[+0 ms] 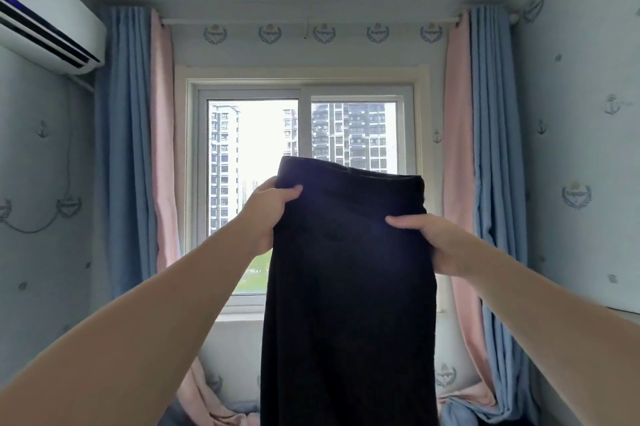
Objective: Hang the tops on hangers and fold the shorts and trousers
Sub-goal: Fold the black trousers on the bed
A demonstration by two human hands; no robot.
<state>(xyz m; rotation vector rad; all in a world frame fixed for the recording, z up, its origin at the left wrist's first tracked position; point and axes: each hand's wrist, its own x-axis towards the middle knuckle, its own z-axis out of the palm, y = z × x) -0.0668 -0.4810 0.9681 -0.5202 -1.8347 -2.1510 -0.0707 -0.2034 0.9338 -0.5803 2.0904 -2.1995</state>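
A pair of black trousers [349,287] hangs in front of me, held up at chest height before the window, waistband at the top. My left hand [268,214] grips the left side just below the waistband, thumb over the front of the cloth. My right hand [433,240] grips the right side a little lower, thumb on the front. The trouser legs drop straight down and leave the frame at the bottom. No hangers or other clothes show in this view.
A window [304,134] faces me with pink and blue curtains [131,155] on both sides, their hems bunched on the floor. An air conditioner [45,23] sits high on the left wall. A pale ledge [623,314] shows at the right edge.
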